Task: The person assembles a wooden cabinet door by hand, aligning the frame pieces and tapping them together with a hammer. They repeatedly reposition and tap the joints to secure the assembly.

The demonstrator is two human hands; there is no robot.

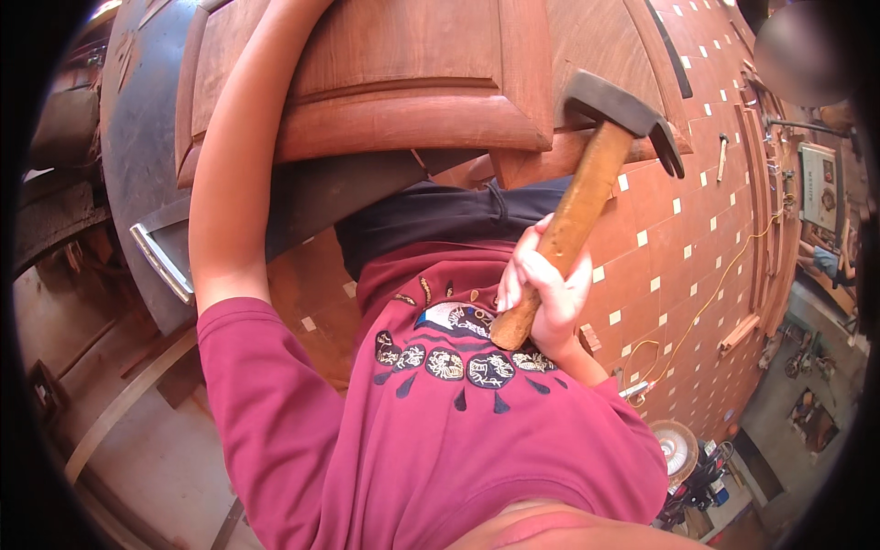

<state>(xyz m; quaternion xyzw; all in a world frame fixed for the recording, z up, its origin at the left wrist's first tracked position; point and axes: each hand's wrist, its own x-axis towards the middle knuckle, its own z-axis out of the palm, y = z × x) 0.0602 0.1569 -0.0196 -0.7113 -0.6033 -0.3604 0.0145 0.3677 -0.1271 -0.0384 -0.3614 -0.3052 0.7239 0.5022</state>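
Note:
My right hand (550, 298) is closed round the lower part of a claw hammer's wooden handle (577, 206). The hammer stands tilted in front of my chest, with its dark steel head (616, 105) up and the claw to the right. Behind that head, in the picture, lies a reddish-brown wooden panel door (394, 60) with bevelled panels and a moulded frame. A second framed wooden piece (610, 46) shows beside it at the right. My left arm (243, 165) reaches across the door and leaves the picture at the top, so the left hand is out of sight.
The door lies over a dark worktable (147, 147) with a metal piece (163, 261) at its near corner. To the right are a tiled floor (678, 247), a hammer-like tool (722, 158), a yellow cord (724, 295) and long wood strips (759, 229). Another person (825, 263) shows far right.

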